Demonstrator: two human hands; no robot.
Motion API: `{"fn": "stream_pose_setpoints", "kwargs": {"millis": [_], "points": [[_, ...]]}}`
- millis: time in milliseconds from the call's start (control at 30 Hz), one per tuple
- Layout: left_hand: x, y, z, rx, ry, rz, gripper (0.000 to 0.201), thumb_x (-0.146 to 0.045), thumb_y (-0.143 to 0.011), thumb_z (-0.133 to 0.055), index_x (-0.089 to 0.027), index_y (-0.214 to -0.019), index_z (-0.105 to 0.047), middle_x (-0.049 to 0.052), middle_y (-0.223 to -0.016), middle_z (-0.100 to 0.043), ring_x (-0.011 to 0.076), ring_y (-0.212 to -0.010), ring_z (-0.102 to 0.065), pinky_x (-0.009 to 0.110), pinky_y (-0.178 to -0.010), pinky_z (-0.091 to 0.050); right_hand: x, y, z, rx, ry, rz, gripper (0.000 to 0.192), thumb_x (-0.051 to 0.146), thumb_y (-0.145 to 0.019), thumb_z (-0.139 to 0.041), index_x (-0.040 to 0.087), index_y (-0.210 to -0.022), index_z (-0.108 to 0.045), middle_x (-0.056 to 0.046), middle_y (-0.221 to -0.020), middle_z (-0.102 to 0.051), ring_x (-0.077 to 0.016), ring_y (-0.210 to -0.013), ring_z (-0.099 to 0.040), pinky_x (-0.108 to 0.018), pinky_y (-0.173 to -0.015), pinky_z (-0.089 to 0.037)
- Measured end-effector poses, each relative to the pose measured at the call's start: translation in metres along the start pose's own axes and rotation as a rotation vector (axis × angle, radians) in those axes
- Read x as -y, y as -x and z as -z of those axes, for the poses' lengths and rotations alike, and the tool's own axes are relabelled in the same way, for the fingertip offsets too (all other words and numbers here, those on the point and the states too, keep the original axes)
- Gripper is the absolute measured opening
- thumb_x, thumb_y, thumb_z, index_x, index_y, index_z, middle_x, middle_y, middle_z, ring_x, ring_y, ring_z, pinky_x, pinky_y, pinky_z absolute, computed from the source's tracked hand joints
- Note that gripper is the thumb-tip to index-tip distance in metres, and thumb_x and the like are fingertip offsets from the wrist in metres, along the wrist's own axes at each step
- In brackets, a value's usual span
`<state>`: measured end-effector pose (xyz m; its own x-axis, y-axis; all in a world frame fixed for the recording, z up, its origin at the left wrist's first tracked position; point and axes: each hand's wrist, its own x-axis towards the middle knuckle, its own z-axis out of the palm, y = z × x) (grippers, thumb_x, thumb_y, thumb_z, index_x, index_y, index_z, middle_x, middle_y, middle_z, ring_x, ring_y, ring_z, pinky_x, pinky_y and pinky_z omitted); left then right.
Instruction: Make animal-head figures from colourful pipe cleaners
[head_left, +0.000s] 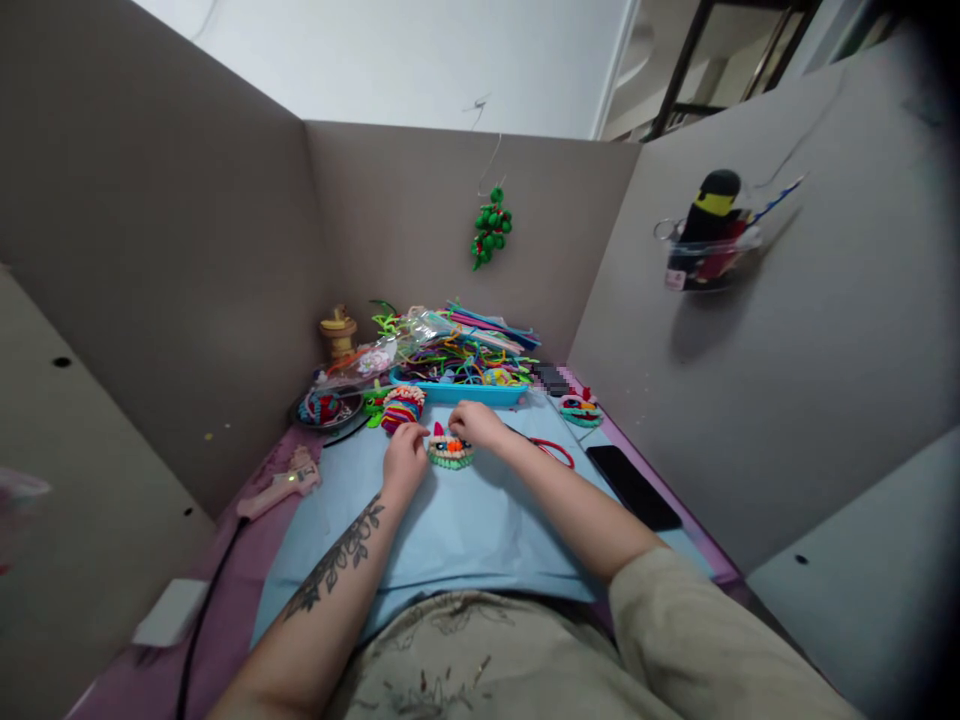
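Observation:
A small fuzzy pipe-cleaner face (pixel 451 455), cream above and green below with an orange nose and a pink pointed tip, lies between my two hands. My left hand (pixel 405 460) is at its left edge, fingers bent and pressed together against that side. From the upper right, my right hand (pixel 475 424) reaches over its top with the fingertips pinched; whatever they hold is too small to make out. Just beyond my left hand sits a striped rainbow piece (pixel 403 410) with a cream top. Red-handled scissors (pixel 556 452) lie partly hidden behind my right forearm.
A blue tray (pixel 461 393) heaped with pipe cleaners stands at the back. Left are a metal bowl (pixel 341 414), a pink glue gun (pixel 281 488) with a cord and a white box (pixel 172 612). Right are a black phone (pixel 634 487) and another fuzzy face (pixel 580 410). Grey panels enclose three sides.

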<state>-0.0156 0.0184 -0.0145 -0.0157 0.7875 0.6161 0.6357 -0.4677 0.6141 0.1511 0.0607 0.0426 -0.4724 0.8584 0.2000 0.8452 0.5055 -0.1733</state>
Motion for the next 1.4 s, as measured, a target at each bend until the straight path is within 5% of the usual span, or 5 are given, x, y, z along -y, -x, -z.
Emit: {"fn": "stream_pose_setpoints", "kwargs": {"millis": [800,1067,1400], "points": [[-0.001,0.0,0.001,0.012,0.007,-0.016,0.023,-0.007,-0.073,-0.041,-0.017,-0.078,-0.06,0.006,-0.088,-0.057,0.017,-0.085,-0.054,0.031,-0.079,-0.045,0.003,-0.004,0.005,0.075,0.041,-0.008,0.019,0.02,-0.076,-0.051,0.019,-0.083,-0.07,-0.007,-0.092,-0.065,-0.018,-0.086,-0.058,-0.023,-0.071,-0.04],[-0.001,0.0,0.001,0.025,0.009,0.011,0.024,-0.006,-0.072,-0.041,-0.017,-0.079,-0.061,0.006,-0.09,-0.058,0.0177,-0.087,-0.055,0.032,-0.08,-0.045,-0.02,-0.003,0.028,-0.149,-0.315,-0.033,0.027,0.02,-0.077,-0.052,0.017,-0.1,-0.066,-0.004,-0.097,-0.065,-0.0133,-0.08,-0.057,-0.021,-0.073,-0.042],[0.0,0.0,0.0,0.018,0.021,-0.004,0.024,-0.006,-0.072,-0.04,-0.017,-0.078,-0.06,0.005,-0.088,-0.058,0.0166,-0.085,-0.054,0.03,-0.079,-0.044,-0.012,0.002,-0.006,-0.05,-0.221,-0.032,0.02,0.028,-0.071,-0.06,0.018,-0.085,-0.07,-0.004,-0.087,-0.062,-0.0144,-0.081,-0.055,-0.022,-0.073,-0.039]]}}
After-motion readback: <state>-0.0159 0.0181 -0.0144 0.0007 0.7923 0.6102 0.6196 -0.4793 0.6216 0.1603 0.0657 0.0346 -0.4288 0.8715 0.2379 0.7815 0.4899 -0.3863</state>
